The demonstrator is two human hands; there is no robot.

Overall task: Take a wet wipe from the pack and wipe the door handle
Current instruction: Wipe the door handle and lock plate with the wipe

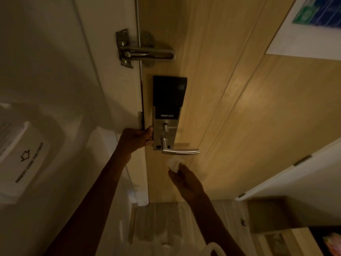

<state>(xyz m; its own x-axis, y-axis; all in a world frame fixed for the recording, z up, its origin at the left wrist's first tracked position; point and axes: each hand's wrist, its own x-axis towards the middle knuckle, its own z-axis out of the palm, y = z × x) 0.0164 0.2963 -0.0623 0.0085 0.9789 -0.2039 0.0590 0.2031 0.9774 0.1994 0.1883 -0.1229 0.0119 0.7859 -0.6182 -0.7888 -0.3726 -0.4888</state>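
A silver lever door handle (180, 150) sticks out to the right from the metal plate of a black smart lock (168, 97) on a wooden door (230, 108). My right hand (184, 179) is just below the handle, apart from it, pinching a crumpled white wet wipe (174, 164). My left hand (137, 138) rests against the door's edge, its fingertips touching the left side of the lock plate. The wipe pack is not in view.
A metal swing-bar guard latch (142, 51) is mounted above the lock across the door gap. A white card-holder switch (25, 156) sits on the left wall. A white cabinet door (295, 176) stands ajar at the right, with a notice (310, 24) above it.
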